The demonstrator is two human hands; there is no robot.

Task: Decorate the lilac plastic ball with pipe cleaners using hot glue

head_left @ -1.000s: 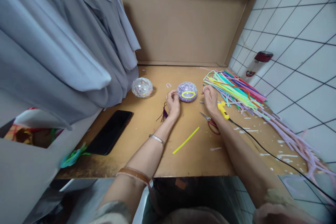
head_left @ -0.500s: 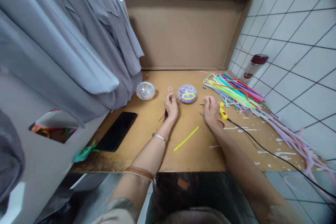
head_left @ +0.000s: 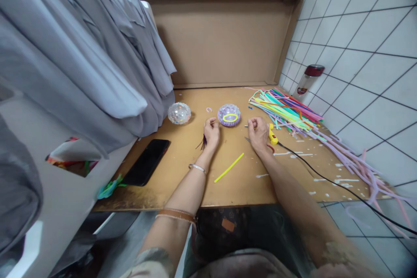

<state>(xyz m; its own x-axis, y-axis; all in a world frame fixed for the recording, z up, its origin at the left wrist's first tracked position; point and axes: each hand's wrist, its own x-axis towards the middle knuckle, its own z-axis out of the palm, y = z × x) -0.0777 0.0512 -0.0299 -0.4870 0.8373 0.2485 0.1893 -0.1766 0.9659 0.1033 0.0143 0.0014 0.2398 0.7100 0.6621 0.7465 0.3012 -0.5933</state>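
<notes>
My left hand rests on the table, fingers curled closed; whatever they hold, if anything, is hidden. Dark tassel-like strands show beside its wrist. Just beyond it sits a round purple, clear-looking bowl with a yellow ring inside. To the right, my right hand has its fingers pressed together and lies over a yellow corded tool, whose metal tip pokes out on the left; a grip cannot be made out. A thin metal point and a red loop show beside this hand. Between my forearms lies a yellow strip.
A faceted clear ball-like piece and a black phone lie left. Colourful strips pile up right, near a red-capped bottle. A black cord crosses the right side. Cardboard stands behind; grey cloth hangs left.
The view has shifted slightly, so the whole scene sits a little differently in the picture. Both hands keep about the same place beside the bowl and the yellow tool.
</notes>
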